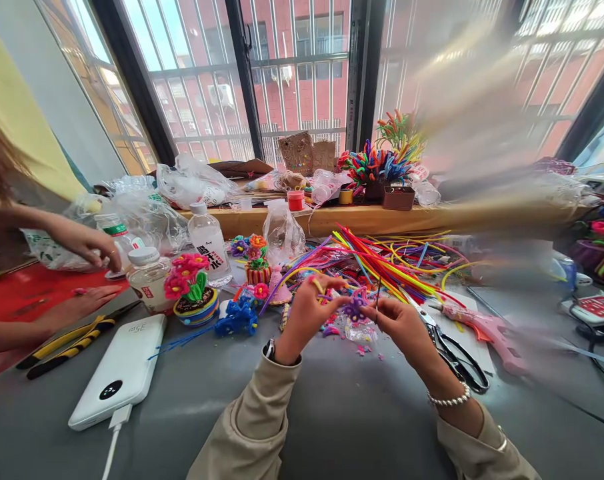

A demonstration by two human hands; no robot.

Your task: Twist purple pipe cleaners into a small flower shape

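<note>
A small purple pipe-cleaner flower (355, 307) is held up over the middle of the grey table. My left hand (309, 313) pinches it from the left between thumb and fingers. At its right edge, my right hand (399, 327) is closed in a pinch on a thin dark stick-like piece (379, 293) that points upward; its kind is unclear. Below the flower lie a clear plastic wrapper (361, 331) and small pink and purple scraps. Black-handled scissors (457, 353) lie just right of my right hand, partly behind it.
Loose pipe cleaners (377, 260) spread behind my hands. A pink glue gun (487, 327) lies right. Blue pipe-cleaner flowers (237, 317), a potted pink flower (187, 283), a white power bank (125, 370) and pliers (77, 340) are left. Another person's hands (85, 237) are far left; a large blur covers the right.
</note>
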